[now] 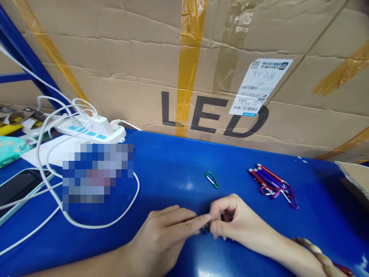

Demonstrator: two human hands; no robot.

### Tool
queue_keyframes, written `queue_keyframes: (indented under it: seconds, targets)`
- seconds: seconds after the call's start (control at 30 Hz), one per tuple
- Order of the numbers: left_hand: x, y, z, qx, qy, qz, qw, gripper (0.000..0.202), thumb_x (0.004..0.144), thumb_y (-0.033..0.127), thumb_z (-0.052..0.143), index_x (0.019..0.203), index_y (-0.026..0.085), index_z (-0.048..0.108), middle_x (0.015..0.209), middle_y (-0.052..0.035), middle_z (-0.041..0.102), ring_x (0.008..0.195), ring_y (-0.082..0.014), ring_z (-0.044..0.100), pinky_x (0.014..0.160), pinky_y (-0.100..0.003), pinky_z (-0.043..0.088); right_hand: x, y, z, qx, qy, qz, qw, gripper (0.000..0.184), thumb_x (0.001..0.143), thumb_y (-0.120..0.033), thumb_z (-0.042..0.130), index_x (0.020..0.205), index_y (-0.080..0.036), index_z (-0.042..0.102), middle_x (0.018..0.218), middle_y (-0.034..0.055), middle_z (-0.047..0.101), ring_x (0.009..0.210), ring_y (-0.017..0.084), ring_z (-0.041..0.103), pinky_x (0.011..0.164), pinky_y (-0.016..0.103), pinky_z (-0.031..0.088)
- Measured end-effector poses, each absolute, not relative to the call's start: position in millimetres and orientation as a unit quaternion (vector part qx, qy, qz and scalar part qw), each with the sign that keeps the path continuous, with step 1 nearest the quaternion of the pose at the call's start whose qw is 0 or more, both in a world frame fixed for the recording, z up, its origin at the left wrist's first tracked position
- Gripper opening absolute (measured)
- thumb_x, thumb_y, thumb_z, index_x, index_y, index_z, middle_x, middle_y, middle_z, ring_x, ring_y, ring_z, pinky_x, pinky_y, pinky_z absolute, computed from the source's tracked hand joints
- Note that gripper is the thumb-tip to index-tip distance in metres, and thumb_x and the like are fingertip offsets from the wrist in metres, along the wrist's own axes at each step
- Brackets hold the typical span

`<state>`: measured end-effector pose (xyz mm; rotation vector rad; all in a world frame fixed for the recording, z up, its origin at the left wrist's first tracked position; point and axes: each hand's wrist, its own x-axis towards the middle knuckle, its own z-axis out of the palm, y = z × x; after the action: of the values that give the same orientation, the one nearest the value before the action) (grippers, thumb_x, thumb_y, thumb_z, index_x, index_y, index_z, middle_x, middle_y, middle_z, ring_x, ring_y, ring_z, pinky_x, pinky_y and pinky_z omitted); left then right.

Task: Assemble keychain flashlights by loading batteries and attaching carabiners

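My left hand (164, 234) and my right hand (230, 221) meet at the fingertips low on the blue table (173, 173). Together they pinch a small dark item (205, 227), mostly hidden by the fingers; I cannot tell what it is. A green carabiner clip (211, 179) lies on the table just beyond my hands. To the right sits a small pile of red, blue and purple pen-like sticks with clips (272, 184).
A big cardboard box marked LED (201, 57) stands along the back edge. At the left are a white power strip with plugs (92, 129), looping white cables (86, 223), a phone (17, 186) and a blurred patch. A carton corner (356, 177) sits far right.
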<state>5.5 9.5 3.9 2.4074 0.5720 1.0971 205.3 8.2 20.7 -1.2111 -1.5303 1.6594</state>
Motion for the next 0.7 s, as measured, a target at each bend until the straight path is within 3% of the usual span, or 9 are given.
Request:
queue_keyframes:
  seconds: [0.17, 0.33, 0.47, 0.7]
  targets:
    - [7.3, 9.0, 13.3, 0.815, 0.273, 0.365, 0.358, 0.030, 0.087, 0.006, 0.050, 0.109, 0.021, 0.064, 0.085, -0.0037, 0.071, 0.072, -0.0140, 0.064, 0.065, -0.021, 0.050, 204.7, 6.1, 16.2, -0.470, -0.586, 0.564, 0.343, 0.030, 0.062, -0.041, 0.078, 0.063, -0.015, 0.064, 0.044, -0.0064, 0.049, 0.037, 0.004, 0.038, 0.037, 0.016, 0.029]
    - [8.7, 10.6, 17.5, 0.795, 0.317, 0.320, 0.407, 0.026, 0.090, 0.011, 0.047, 0.104, 0.022, 0.066, 0.083, -0.0022, 0.068, 0.072, -0.0143, 0.062, 0.065, -0.021, 0.048, 209.6, 0.9, 18.6, -0.428, -0.710, 0.299, 0.473, 0.014, 0.064, -0.032, 0.079, 0.067, -0.020, 0.073, 0.062, 0.0003, 0.061, 0.045, 0.008, 0.051, 0.040, 0.019, 0.040]
    - [8.3, 9.7, 17.1, 0.802, 0.313, 0.306, 0.407, 0.026, 0.091, 0.012, 0.045, 0.103, 0.021, 0.066, 0.081, -0.0026, 0.066, 0.071, -0.0146, 0.061, 0.064, -0.021, 0.046, 213.1, -4.0, 22.9, -0.388, -0.774, 0.223, 0.449, 0.008, 0.077, -0.030, 0.069, 0.077, -0.025, 0.076, 0.071, 0.0018, 0.066, 0.055, 0.011, 0.061, 0.048, 0.020, 0.050]
    - [8.6, 5.2, 14.1, 0.796, 0.321, 0.288, 0.425, 0.022, 0.088, 0.014, 0.047, 0.096, 0.019, 0.067, 0.077, -0.0032, 0.069, 0.062, -0.0144, 0.061, 0.055, -0.020, 0.045, 215.3, -6.9, 25.2, -0.370, -0.825, 0.192, 0.382, 0.020, 0.087, -0.026, 0.057, 0.077, -0.021, 0.075, 0.071, 0.0025, 0.066, 0.050, 0.009, 0.060, 0.048, 0.019, 0.049]
